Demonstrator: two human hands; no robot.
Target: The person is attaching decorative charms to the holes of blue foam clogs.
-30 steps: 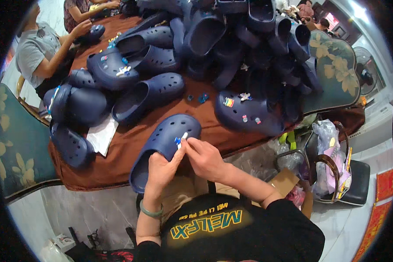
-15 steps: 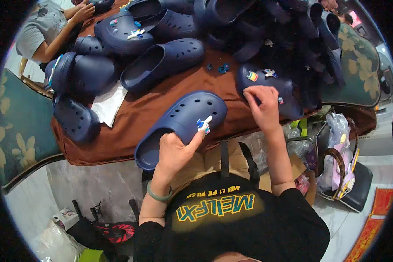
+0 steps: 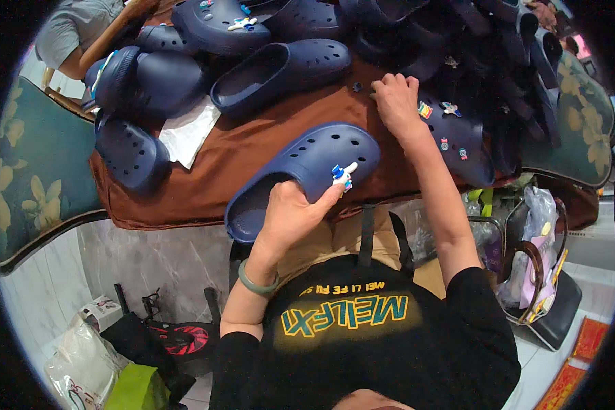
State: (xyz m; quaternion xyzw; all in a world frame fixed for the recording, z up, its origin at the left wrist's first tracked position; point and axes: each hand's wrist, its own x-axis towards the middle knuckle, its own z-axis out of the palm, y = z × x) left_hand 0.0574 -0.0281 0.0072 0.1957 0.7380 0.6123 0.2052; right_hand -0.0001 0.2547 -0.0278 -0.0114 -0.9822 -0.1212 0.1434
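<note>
- Brown-clothed table (image 3: 154, 201): navy clog (image 3: 314, 154) over its near edge, mid-length.
- Left hand (image 3: 290, 208) clamped on the clog's rim, thumb against white-and-blue charm (image 3: 342, 178); advisable: keep both steady.
- Right hand (image 3: 398, 109) over the table, beside decorated clog (image 3: 473, 133) towards the right edge; fingertip grip cannot be told.

You wear a black T-shirt (image 3: 403, 362) with short sleeves (image 3: 482, 301) ending near your elbows. Its front carries large blue-green lettering (image 3: 383, 311) edged in yellow, over a hazy yellow-brown patch (image 3: 352, 337), plus a line of smaller yellow letters (image 3: 355, 288). Your trousers (image 3: 314, 247) are beige, with a black strap (image 3: 367, 236) over them. A smooth, pale grey-green bracelet (image 3: 255, 281) rings your left wrist; your left hand (image 3: 290, 213) and right hand (image 3: 398, 108) are bare.
</note>
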